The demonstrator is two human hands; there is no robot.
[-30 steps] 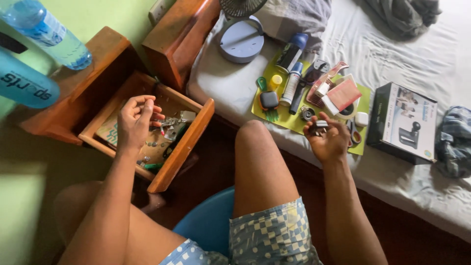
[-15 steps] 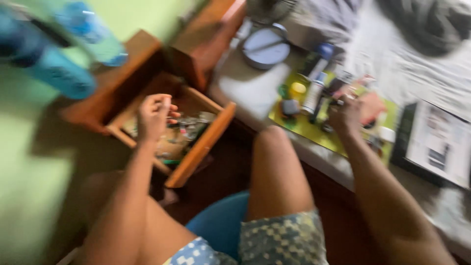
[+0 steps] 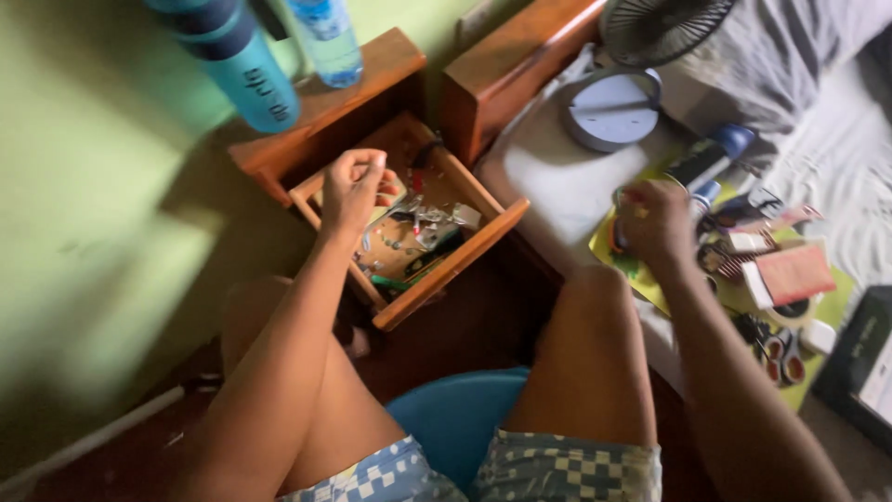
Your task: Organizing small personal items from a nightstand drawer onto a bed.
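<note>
- My left grip hovered, fingers pinched narrow, over the open wooden drawer.
- My right grip rested on the green mat; its closure I couldn't tell.

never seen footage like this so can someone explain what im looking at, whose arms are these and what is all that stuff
The camera sits on a person's head and looks down, so the arms and knees are the wearer's own. The person sits on a blue chair. The left hand is loosely curled over an open wooden drawer full of small odds and ends; whether it pinches anything is unclear. The right hand reaches onto a yellow-green mat on the bed, among bottles, a comb and small items. Two blue bottles stand on the nightstand.
</note>
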